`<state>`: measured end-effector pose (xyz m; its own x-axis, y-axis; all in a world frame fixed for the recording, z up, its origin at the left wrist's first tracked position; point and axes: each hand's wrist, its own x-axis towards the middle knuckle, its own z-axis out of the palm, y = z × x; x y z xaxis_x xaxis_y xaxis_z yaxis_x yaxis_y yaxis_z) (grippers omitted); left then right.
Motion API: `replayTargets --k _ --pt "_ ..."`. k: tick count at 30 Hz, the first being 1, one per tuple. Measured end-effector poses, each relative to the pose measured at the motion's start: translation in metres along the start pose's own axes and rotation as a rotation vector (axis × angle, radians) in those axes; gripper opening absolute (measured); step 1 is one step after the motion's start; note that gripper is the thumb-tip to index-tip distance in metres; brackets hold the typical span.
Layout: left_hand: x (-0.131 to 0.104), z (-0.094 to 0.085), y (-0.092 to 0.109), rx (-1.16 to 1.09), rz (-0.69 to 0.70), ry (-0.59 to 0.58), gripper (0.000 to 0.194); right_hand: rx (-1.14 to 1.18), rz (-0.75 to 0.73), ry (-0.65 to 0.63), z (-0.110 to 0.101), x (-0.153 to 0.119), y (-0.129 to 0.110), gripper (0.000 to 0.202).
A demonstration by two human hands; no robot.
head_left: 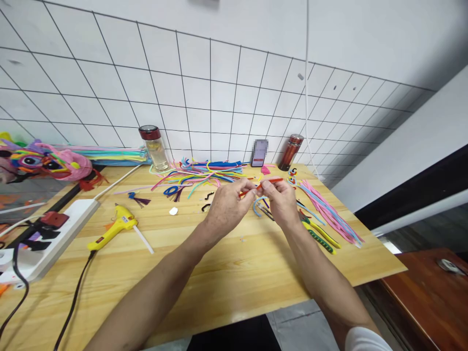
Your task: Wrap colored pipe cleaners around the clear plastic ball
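Note:
Above the middle of the wooden table, my left hand pinches one end of a red strip that looks like a pipe cleaner. My right hand is closed on the same strip just to the right, its free end pointing right past the fingers. The two hands' fingertips nearly meet. Below and between the hands lie a light blue curved piece and a small metal tool. Yellow-green pliers rest beside my right wrist.
Coloured pipe cleaners lie behind the hands, pink ones at right. A yellow glue gun and white power strip are left. A glass bottle, phone and red flask stand at the wall.

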<state>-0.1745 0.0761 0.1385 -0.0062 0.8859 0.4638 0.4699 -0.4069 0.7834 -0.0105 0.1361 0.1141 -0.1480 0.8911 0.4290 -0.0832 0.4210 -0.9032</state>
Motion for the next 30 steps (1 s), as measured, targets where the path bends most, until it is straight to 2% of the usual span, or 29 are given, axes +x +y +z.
replayTargets --k 2,4,6,9,11,13,16,18,21,23,26,28,30 --pt "0.0 0.002 -0.001 0.106 -0.003 0.016 0.011 -0.217 -0.207 0.095 -0.001 -0.011 -0.004 0.032" --pt "-0.001 0.003 -0.001 0.18 0.02 0.025 0.011 -0.348 -0.304 0.103 -0.003 -0.019 -0.009 0.027" --pt "-0.003 0.004 0.001 0.168 0.064 -0.015 0.013 -0.282 -0.216 0.089 -0.008 -0.02 -0.011 0.031" --pt "-0.003 0.005 0.003 0.049 0.132 -0.148 0.017 0.028 0.115 -0.047 -0.02 -0.014 -0.006 0.047" --pt "-0.004 0.005 0.004 0.03 0.151 -0.202 0.018 0.163 0.246 -0.124 -0.028 -0.012 -0.002 0.052" --pt "-0.004 0.006 0.004 0.098 0.137 -0.205 0.018 0.16 0.187 -0.037 -0.032 -0.015 0.002 0.049" --pt "-0.006 0.007 0.009 0.256 0.097 -0.18 0.017 0.047 -0.015 0.155 -0.026 -0.027 0.002 0.042" --pt "-0.009 0.008 0.015 0.345 0.103 -0.163 0.017 0.022 -0.073 0.206 -0.017 -0.035 -0.002 0.04" --pt "-0.013 0.008 0.022 0.397 0.133 -0.148 0.018 0.093 -0.059 0.224 -0.014 -0.036 -0.009 0.038" --pt "-0.015 0.007 0.021 0.395 0.13 -0.144 0.018 0.159 -0.022 0.224 -0.028 -0.025 -0.013 0.038" --pt "-0.013 -0.001 0.015 0.332 0.081 -0.126 0.016 0.182 0.001 0.22 -0.07 -0.001 -0.011 0.047" --pt "-0.011 -0.007 0.013 0.211 0.036 -0.081 0.016 0.032 0.022 0.224 -0.097 0.011 -0.004 0.049" --pt "-0.008 -0.014 0.013 0.059 -0.005 -0.023 0.015 -0.32 0.117 0.148 -0.113 0.013 0.008 0.048"
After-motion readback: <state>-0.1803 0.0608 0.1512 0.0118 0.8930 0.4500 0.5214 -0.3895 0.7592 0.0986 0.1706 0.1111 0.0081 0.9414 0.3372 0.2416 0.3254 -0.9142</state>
